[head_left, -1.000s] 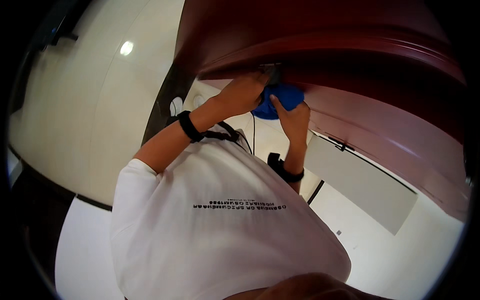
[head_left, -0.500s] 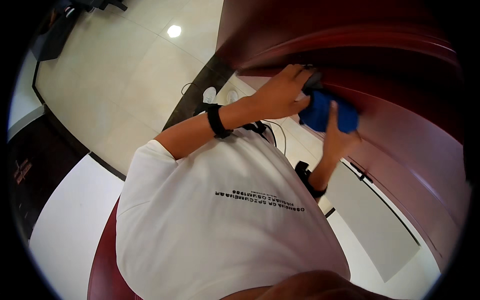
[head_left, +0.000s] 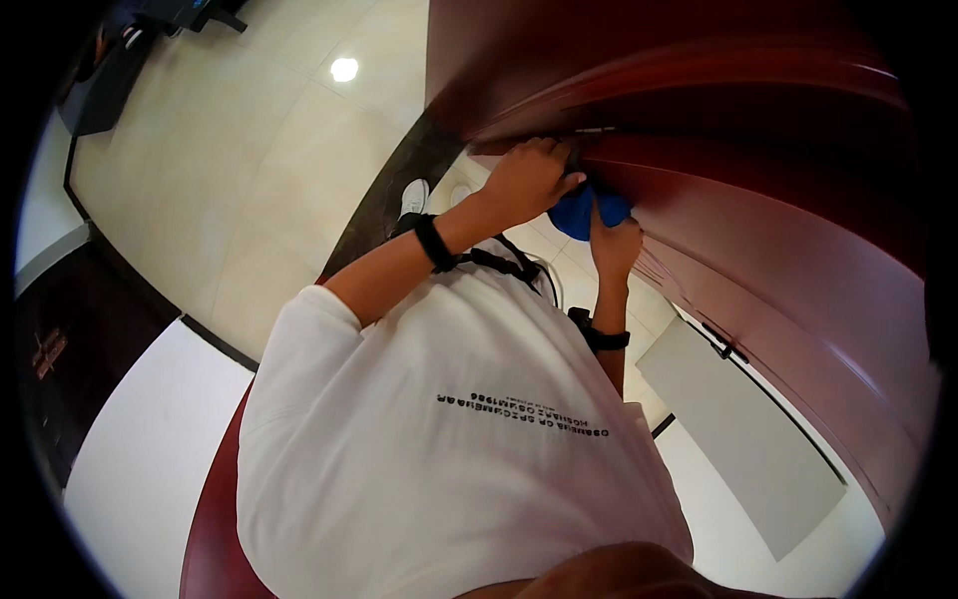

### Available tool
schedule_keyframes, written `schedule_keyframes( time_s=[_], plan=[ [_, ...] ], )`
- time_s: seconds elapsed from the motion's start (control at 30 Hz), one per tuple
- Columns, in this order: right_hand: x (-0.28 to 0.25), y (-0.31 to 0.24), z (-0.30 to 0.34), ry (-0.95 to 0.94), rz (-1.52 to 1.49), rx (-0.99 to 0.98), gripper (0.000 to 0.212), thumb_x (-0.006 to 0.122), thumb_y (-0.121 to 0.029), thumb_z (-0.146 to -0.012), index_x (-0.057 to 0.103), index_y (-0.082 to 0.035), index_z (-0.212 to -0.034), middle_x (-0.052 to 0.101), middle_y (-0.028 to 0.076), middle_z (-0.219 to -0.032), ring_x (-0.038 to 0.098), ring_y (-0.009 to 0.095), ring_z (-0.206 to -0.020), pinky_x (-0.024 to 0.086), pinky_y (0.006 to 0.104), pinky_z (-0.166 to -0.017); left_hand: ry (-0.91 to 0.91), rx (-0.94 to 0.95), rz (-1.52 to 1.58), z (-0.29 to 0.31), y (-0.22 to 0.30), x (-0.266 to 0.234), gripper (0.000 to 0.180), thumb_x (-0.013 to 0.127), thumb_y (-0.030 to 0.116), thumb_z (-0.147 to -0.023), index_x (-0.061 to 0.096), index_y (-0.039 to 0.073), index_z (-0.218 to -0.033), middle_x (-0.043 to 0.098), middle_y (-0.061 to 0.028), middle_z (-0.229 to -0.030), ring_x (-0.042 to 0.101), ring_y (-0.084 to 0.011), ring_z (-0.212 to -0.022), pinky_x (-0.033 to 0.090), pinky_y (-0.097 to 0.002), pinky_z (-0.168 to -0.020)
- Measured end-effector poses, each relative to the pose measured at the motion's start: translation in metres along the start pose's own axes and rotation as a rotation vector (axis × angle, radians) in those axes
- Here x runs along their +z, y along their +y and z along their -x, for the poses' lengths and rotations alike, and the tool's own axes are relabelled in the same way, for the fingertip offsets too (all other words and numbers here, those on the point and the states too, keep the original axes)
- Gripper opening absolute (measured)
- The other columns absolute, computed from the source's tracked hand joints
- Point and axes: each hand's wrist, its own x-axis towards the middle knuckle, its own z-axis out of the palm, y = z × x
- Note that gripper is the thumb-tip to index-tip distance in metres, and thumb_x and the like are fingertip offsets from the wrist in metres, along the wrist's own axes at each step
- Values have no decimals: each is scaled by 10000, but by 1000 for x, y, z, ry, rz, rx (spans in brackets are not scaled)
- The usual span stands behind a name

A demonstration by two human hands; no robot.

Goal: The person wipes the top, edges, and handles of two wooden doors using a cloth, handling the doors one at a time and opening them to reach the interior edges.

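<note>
A soft-looking blue item (head_left: pixel 573 216) with a dark part at its top is between my two hands, close to the edge of a dark red wooden surface. Its exact kind cannot be made out. My left hand (head_left: pixel 534 182) is closed on its upper, dark end, with the thumb pointing right across it. From below, my right hand (head_left: pixel 617 243) grips the lower right part, its thumb pressed upward along the blue side. Fingers behind the item are hidden. Each wrist wears a black band.
The glossy dark red furniture (head_left: pixel 778 200) curves along the right side. Pale tiles cover the floor (head_left: pixel 259 110) at the left, crossed by a dark strip (head_left: pixel 374 200). A grey panel (head_left: pixel 743 429) is at the lower right. Dark equipment (head_left: pixel 120 70) stands at the upper left.
Both hands and the blue item have moved left, toward my body's midline. Less of the blue shows now, and it looks bunched between the hands.
</note>
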Motion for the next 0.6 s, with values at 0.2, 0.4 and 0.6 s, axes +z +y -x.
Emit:
schedule_keyframes(
  time_s=[0.2, 0.4, 0.6],
  plan=[
    [-74, -59, -2, 227, -366, -94, 286, 781, -226, -810, 687, 45, -810, 688, 165, -734, 624, 233, -590, 499, 343, -602, 159, 46, 166, 1, 23, -24, 634, 698, 377, -855, 509, -31, -1301, 613, -227, -1096, 601, -385, -988, 496, -437, -870],
    [-62, -45, -7, 423, -167, -212, 252, 814, -193, -771, 687, 22, -743, 655, 155, -640, 599, 223, -518, 466, 349, -506, 90, 180, 195, -1, 20, -13, 887, 728, 291, -817, 248, -107, -1447, 473, -343, -1309, 486, -440, -1211, 411, -408, -1040],
    [-9, -34, -4, 114, -177, -258, 198, 776, -156, -757, 651, -24, -678, 621, 174, -630, 609, 347, -549, 485, 417, -543, -36, 111, 259, 0, 12, -12, 890, 724, 222, -773, 247, -82, -1461, 474, -341, -1319, 509, -431, -1207, 422, -395, -1035]
  ],
)
